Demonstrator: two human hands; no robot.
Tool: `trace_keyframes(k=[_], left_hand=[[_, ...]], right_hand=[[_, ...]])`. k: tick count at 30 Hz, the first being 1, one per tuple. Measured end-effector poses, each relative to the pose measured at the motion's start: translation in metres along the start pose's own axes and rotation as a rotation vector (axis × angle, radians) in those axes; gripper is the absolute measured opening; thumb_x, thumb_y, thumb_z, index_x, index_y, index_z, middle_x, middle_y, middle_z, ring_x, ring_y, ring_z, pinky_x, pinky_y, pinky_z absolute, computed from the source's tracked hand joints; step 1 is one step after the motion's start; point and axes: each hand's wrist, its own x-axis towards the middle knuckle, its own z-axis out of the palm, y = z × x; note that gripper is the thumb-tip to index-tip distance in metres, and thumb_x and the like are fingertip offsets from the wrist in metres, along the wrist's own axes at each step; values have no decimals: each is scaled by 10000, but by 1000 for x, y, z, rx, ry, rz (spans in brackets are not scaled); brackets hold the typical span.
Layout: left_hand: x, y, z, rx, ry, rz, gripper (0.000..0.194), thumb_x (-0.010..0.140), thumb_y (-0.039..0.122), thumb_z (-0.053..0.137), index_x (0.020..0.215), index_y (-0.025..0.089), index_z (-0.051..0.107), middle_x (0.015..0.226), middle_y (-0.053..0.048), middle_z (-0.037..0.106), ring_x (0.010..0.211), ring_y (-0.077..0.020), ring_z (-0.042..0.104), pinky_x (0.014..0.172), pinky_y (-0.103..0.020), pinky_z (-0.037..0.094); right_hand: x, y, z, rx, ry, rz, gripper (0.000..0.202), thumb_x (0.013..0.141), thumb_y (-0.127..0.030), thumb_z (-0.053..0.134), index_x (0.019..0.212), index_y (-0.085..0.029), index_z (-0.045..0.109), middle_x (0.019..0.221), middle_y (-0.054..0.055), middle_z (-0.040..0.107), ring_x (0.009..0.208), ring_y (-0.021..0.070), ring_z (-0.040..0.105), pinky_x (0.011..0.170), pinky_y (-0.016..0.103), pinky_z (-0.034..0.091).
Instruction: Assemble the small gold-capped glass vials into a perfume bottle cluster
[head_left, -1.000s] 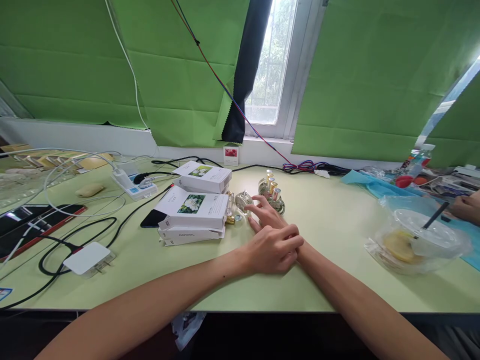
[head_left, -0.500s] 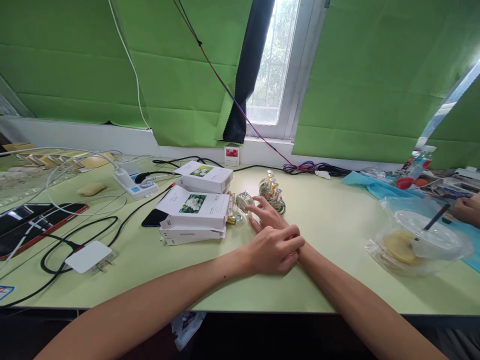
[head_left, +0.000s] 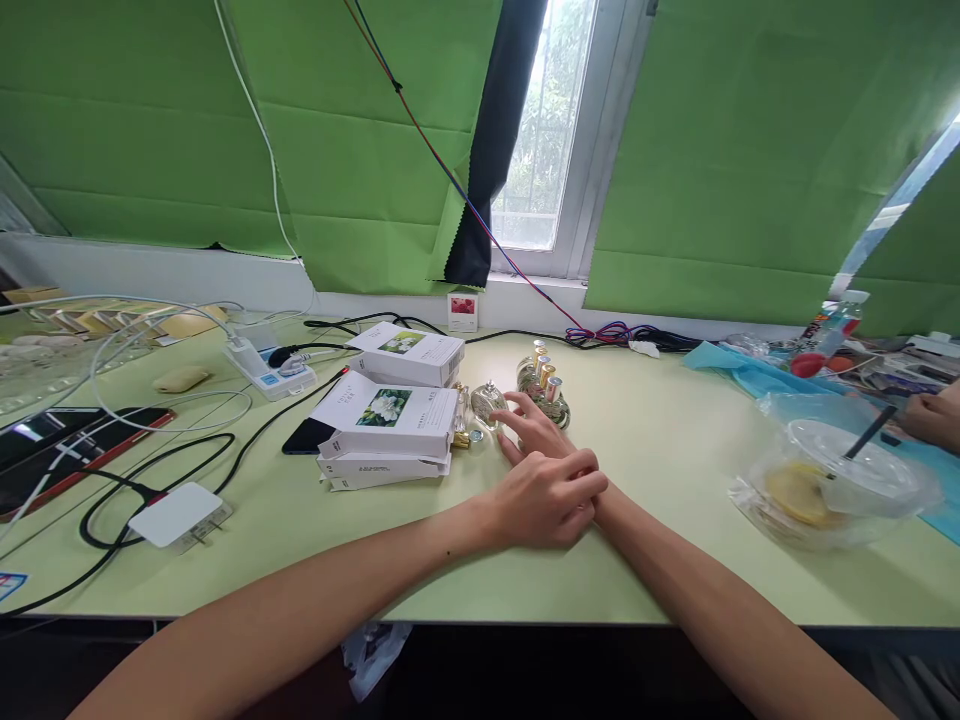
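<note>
My right hand (head_left: 531, 425) rests on the table with its fingers apart, the fingertips at the side of a round clear glass bottle (head_left: 489, 402). Whether they touch the glass I cannot tell. Across my right wrist lies my left hand (head_left: 551, 498), its fingers curled loosely over it. Just behind the right hand, several similar bottles (head_left: 553, 390) with gold and silver tops stand in a row, partly hidden by that hand. Left of the round bottle are white boxes with a flower picture: an upper box (head_left: 427, 415) sits on a lower box (head_left: 390, 467).
Another white box (head_left: 427, 350) lies behind the stack, and a dark phone (head_left: 307, 436) is partly beneath it. Cables, a white charger (head_left: 180, 515) and a power strip (head_left: 274, 372) spread leftward. On the right stand a bagged drink cup (head_left: 855, 455) and a blue cloth (head_left: 742, 372); another person's hand (head_left: 930, 415) shows.
</note>
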Motion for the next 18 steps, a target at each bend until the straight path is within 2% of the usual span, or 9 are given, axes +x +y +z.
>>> trace_keyframes(k=[8,13,18], left_hand=[[0,0,1,8,-3,-9,120,847,154,428,846,170,547,904,-47,568,624,-114,459,465,-275,381],[0,0,0,25,-31,-12,124,855,160,427,854,171,550,907,-47,563,634,-117,468,482,-279,408],[1,1,-1,3,9,-5,127,854,154,426,852,171,551,904,-43,573,637,-116,471,480,-276,400]], right_hand=[[1,3,2,21,3,-12,295,920,-187,550,1185,-301,612,1434,133,472,1060,244,665,877,365,611],[1,2,2,3,-4,-11,287,917,-169,548,1179,-266,611,1416,140,473,1045,232,670,867,341,603],[2,2,2,-24,-1,-9,290,938,-157,493,1171,-267,625,1391,127,473,1006,203,672,856,313,593]])
